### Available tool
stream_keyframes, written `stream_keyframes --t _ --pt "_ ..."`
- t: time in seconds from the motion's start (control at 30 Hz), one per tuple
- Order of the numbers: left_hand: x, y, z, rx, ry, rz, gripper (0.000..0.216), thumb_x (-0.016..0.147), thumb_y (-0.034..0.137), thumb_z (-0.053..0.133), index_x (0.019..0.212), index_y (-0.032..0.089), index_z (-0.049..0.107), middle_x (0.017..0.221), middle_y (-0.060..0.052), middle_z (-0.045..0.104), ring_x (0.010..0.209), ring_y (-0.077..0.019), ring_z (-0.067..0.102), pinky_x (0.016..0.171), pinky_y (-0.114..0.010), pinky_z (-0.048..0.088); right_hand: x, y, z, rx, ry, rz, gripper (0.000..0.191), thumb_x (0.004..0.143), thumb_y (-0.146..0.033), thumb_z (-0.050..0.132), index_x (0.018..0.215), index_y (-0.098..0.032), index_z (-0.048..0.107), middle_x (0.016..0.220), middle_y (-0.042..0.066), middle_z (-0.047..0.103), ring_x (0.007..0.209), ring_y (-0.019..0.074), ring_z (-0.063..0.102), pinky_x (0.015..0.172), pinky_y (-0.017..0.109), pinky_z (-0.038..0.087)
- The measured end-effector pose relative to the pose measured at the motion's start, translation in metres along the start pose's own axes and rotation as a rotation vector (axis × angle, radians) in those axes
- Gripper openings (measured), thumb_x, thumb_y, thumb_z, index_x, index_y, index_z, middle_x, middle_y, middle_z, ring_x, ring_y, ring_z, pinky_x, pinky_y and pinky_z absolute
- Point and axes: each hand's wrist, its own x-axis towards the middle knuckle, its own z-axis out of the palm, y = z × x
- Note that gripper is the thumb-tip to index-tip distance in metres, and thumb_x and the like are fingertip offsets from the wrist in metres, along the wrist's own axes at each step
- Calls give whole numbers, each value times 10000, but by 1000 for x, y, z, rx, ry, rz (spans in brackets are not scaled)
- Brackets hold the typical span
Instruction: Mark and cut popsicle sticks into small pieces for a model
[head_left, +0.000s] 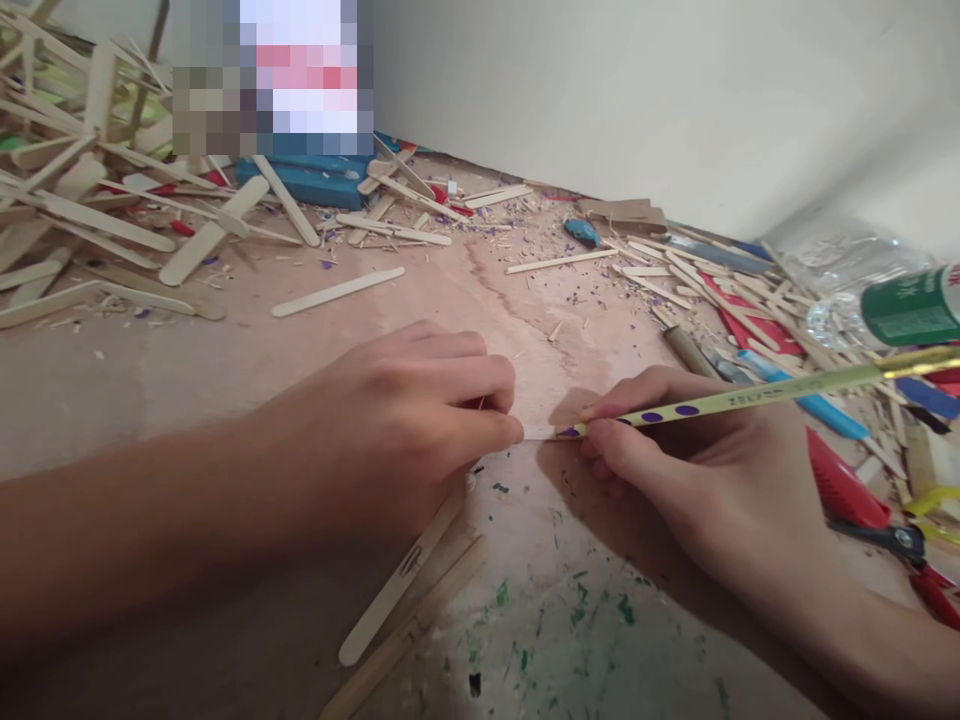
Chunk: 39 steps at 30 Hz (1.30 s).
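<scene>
My right hand (697,470) grips a pale yellow pencil (720,402) with purple dots, thumb and fingers close to its sharpened point. That point touches or nearly touches the end of a thin pale strip (537,434), probably wood. My left hand (427,410) is closed on the strip's other part, its fingers curled and hiding most of it. Under the left hand lies a craft stick (386,595) with a dark drawn outline. Beside it, a darker wooden strip (412,628) bears a similar faint outline.
Craft sticks (97,215) pile up at the left, near a blue box (315,182). Shavings and a blue lump (582,232) lie behind my hands. At the right are a plastic bottle (904,308), a light-blue pen-like object (832,412) and red-handled scissors (896,540).
</scene>
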Motion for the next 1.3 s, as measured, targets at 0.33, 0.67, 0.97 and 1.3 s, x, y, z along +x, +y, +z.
stream_keyframes --t 0.33,0.67,0.97,1.3 --pt "0 0 0 3 5 -2 288 950 77 485 823 220 700 925 -35 722 864 -206 623 791 -362 465 -1 2 -1 18 -22 5 92 808 -244 815 747 -243 746 651 13 722 501 142 637 424 227 488" --pt "0 0 0 3 1 -4 286 940 72 493 827 220 710 916 -35 713 852 -194 620 795 -348 464 -5 -4 1 131 -143 132 151 854 -354 819 797 -250 726 544 7 640 618 229 731 463 280 575" --pt "0 0 0 -7 9 4 269 927 68 507 811 218 697 920 -39 703 854 -213 632 779 -375 471 -5 -1 1 23 -97 57 96 831 -313 831 807 -237 778 747 60 765 627 202 727 413 231 524" --pt "0 3 -2 -38 -2 2 281 874 -13 528 872 152 756 945 -63 712 884 -235 627 800 -405 468 -5 1 1 83 -117 85 102 826 -309 839 817 -236 768 759 50 786 528 173 693 371 226 506"
